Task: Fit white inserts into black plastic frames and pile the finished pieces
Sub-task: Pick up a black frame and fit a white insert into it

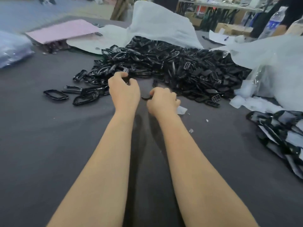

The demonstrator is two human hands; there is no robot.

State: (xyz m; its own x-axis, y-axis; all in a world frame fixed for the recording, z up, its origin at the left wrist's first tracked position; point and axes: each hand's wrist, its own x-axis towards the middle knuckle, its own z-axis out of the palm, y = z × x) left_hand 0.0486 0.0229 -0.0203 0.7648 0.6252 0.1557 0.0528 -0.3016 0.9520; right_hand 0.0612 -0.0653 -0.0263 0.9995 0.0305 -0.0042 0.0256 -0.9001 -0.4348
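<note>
Both bare forearms reach out across the grey cloth-covered surface [49, 145] toward a big heap of black frames [172, 68] spilling from under white wrapping [160, 25].

The left hand [123, 94] sits at the near edge of that heap. Its fingers [122, 74] are curled and their tips touch the closest frames. Something dark shows inside the curl, but I cannot tell whether the hand really grips it.

The right hand [162, 102] is just beside it, a little nearer to the person. Its fingers are closed tight on a curved black piece [146, 98], which sticks out toward the left hand and hangs just above the cloth. A white piece [181, 110] shows at the outer edge of this hand. Whether it is held or only lies under the hand is not clear.

A few loose frames [55, 94] lie apart to the left of the heap.

At the right edge of the surface is a separate pile of black pieces with pale centres [282, 136]. Behind that pile, a crumpled clear plastic bag [270, 59] covers part of the heap.

Farther back on the left lie a pink sheet [62, 30] and a bluish bag [11, 48]. A water bottle [275, 18] stands at the far right.
</note>
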